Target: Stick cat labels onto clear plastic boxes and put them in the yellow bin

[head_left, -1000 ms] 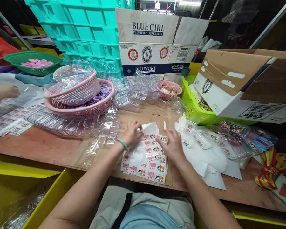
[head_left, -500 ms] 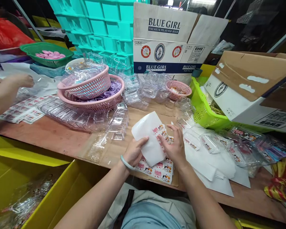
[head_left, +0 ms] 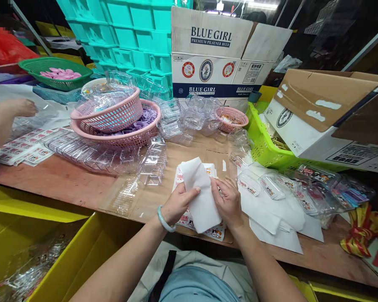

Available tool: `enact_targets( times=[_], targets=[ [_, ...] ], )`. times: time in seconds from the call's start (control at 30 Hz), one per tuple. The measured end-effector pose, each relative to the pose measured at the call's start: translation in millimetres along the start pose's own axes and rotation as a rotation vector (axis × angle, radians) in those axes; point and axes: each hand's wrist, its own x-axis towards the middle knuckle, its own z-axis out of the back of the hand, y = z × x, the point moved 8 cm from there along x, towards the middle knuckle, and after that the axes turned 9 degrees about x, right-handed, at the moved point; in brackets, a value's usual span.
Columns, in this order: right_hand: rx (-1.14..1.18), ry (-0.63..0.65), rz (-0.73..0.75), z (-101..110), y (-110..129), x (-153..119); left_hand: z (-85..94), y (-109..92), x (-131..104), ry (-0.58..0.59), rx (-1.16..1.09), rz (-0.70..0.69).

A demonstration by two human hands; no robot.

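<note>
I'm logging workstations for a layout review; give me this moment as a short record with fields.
Left hand: holds the white sheet
Right hand: at the sheet's right edge; grip unclear
Under the sheet: cat sticker sheets
Left side: stacked pink baskets; green basket of pink pieces
Right side: lime-green basket; white papers
Behind: turquoise crates; Blue Girl beer carton

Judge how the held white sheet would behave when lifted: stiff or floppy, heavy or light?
The white sheet would probably flex readily: its surface looks bowed where the left hand pinches it. It is likely light for its size, since it looks paper-thin. Its ends may droop, as that hand and the right hand meet it nearer the middle.
</note>
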Motion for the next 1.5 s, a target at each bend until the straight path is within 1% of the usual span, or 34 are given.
enact_targets(
  times=[0.07, 0.1, 0.17, 0.2, 0.23, 0.27, 0.3, 0.33, 0.37, 0.4, 0.43, 0.47, 0.5, 0.53, 0.57, 0.6, 0.63, 0.7, 0.73, 0.8, 0.83, 0.87, 0.9, 0.93, 0.97, 1.0, 1.03, 1.1, 1.2, 1.27, 1.33, 1.37, 1.43, 1.5],
  targets=[
    [0.145, -0.091, -0.158, 7.8, -20.4, 0.1, 2.6, 1.5, 2.9, -0.012, 0.001, 0.02],
    [0.251, -0.169, -0.254, 14.0, -34.5, -0.3, 6.3, 3.2, 4.7, -0.028, 0.016, 0.038],
    [0.472, -0.388, -0.409, 30.7, -63.2, -3.4, 17.7, 8.3, 7.1, -0.075, 0.091, 0.088],
    [0.555, -0.503, -0.448, 40.5, -74.5, -5.4, 25.1, 9.2, 6.6, -0.117, 0.165, 0.092],
    [0.598, -0.601, -0.458, 50.7, -81.9, -7.2, 33.1, 6.6, 4.5, -0.184, 0.264, 0.057],
    [0.593, -0.67, -0.445, 60.8, -84.7, -8.4, 40.6, -0.8, -0.4, -0.281, 0.381, -0.026],
    [0.533, -0.696, -0.41, 69.7, -82.0, -8.3, 44.7, -12.2, -8.9, -0.397, 0.507, -0.151],
    [0.428, -0.682, -0.345, 76.5, -73.3, -6.7, 43.2, -24.8, -20.2, -0.503, 0.622, -0.295],
    [0.296, -0.631, -0.247, 79.6, -58.8, -3.9, 35.5, -34.8, -31.5, -0.568, 0.706, -0.427],
    [0.154, -0.548, -0.122, 77.1, -40.1, -0.9, 23.9, -40.0, -38.9, -0.569, 0.739, -0.514],
    [0.016, -0.444, 0.018, 68.8, -19.7, 0.9, 10.5, -39.5, -39.7, -0.497, 0.71, -0.533],
    [-0.102, -0.336, 0.158, 56.2, -0.4, 0.2, -2.9, -34.5, -34.9, -0.377, 0.616, -0.491],
    [-0.192, -0.23, 0.281, 41.2, 15.7, -2.6, -15.6, -26.7, -26.9, -0.245, 0.468, -0.406],
    [-0.25, -0.129, 0.37, 26.0, 27.0, -6.6, -26.4, -18.6, -17.9, -0.134, 0.289, -0.307],
    [-0.274, -0.043, 0.411, 12.8, 33.0, -10.3, -34.4, -11.7, -9.1, -0.059, 0.11, -0.212],
    [-0.261, 0.018, 0.401, 3.5, 34.1, -12.8, -38.5, -6.8, -0.8, -0.026, -0.045, -0.131],
    [-0.215, 0.038, 0.344, -0.6, 31.2, -13.6, -38.9, -4.2, 6.6, -0.028, -0.16, -0.078],
    [-0.038, -0.014, 0.127, 3.5, 14.5, -11.5, -34.4, -3.5, 17.6, -0.061, -0.264, -0.028],
    [0.073, -0.048, -0.003, 7.4, 2.4, -9.7, -32.6, -4.5, 21.2, -0.061, -0.271, -0.019],
    [0.272, -0.046, -0.214, 11.3, -20.9, -2.2, -32.0, -4.3, 25.4, -0.021, -0.246, 0.018],
    [0.326, -0.029, -0.273, 13.9, -30.4, 5.6, -31.2, -2.0, 26.4, -0.009, -0.233, 0.053],
    [0.328, -0.028, -0.293, 19.9, -39.1, 17.0, -28.9, 1.7, 27.1, -0.016, -0.224, 0.095],
    [0.274, -0.064, -0.271, 30.7, -47.1, 32.2, -24.6, 5.9, 27.7, -0.046, -0.22, 0.13],
    [0.173, -0.129, -0.214, 45.0, -54.3, 50.2, -19.4, 9.9, 28.1, -0.083, -0.219, 0.153],
    [0.027, -0.199, -0.133, 59.5, -60.5, 69.7, -14.2, 13.1, 28.4, -0.116, -0.216, 0.16],
    [-0.135, -0.228, -0.03, 69.3, -65.3, 90.2, -9.9, 15.5, 28.7, -0.136, -0.21, 0.154],
    [-0.295, -0.181, 0.054, 70.8, -73.0, 111.2, -7.1, 17.7, 28.7, -0.136, -0.196, 0.147],
    [-0.572, -0.03, 0.111, 65.2, -99.3, 148.9, -5.0, 22.0, 27.6, -0.101, -0.165, 0.145],
    [-0.665, 0.062, 0.105, 61.2, -132.2, 186.1, -3.2, 24.0, 23.9, -0.045, -0.125, 0.146],
    [-0.665, 0.095, 0.11, 57.7, -140.1, 199.0, 0.1, 20.9, 22.4, -0.036, -0.109, 0.136],
    [-0.675, 0.109, 0.13, 53.6, -136.7, 205.3, 4.8, 14.9, 23.8, -0.054, -0.106, 0.118],
    [-0.677, 0.09, 0.151, 52.1, -130.3, 206.2, 6.8, 11.6, 25.9, -0.067, -0.107, 0.111],
    [-0.637, -0.011, 0.204, 49.0, -109.8, 202.8, 8.3, 4.6, 33.3, -0.086, -0.116, 0.093],
    [-0.496, -0.146, 0.231, 43.3, -86.2, 190.5, 8.0, -1.9, 44.2, -0.11, -0.148, 0.068]
  ],
)
